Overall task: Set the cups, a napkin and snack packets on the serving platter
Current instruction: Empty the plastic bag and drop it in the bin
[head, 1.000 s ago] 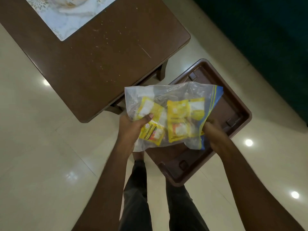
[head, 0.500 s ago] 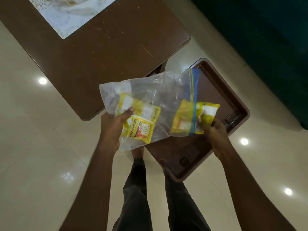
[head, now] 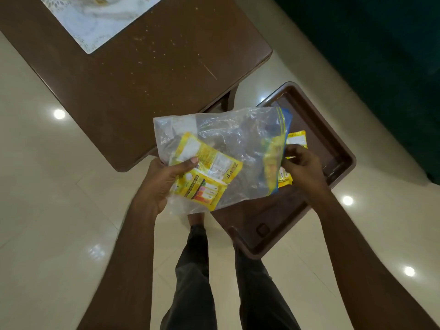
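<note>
A clear zip bag [head: 238,136] with a blue and yellow seal hangs over the brown serving platter [head: 333,144], which is low at centre right. My left hand [head: 164,182] grips the bag's closed end, thumb over two yellow snack packets [head: 209,172] still inside. My right hand [head: 302,166] is at the bag's mouth, fingers pinched on a yellow snack packet [head: 295,141] that sticks halfway out. The platter's bare floor shows below and beside the bag. No cups or napkin are clearly visible.
A dark brown table [head: 133,75] fills the upper left, with a white patterned mat [head: 100,17] at its far end. A dark green sofa [head: 381,55] runs along the right. My legs [head: 214,282] stand on glossy cream floor tiles [head: 47,210].
The bag's mouth has swung from my right hand's grip toward the right. My right hand has drawn one yellow packet partly out of it; my left hand has shifted left with the bag's bottom.
</note>
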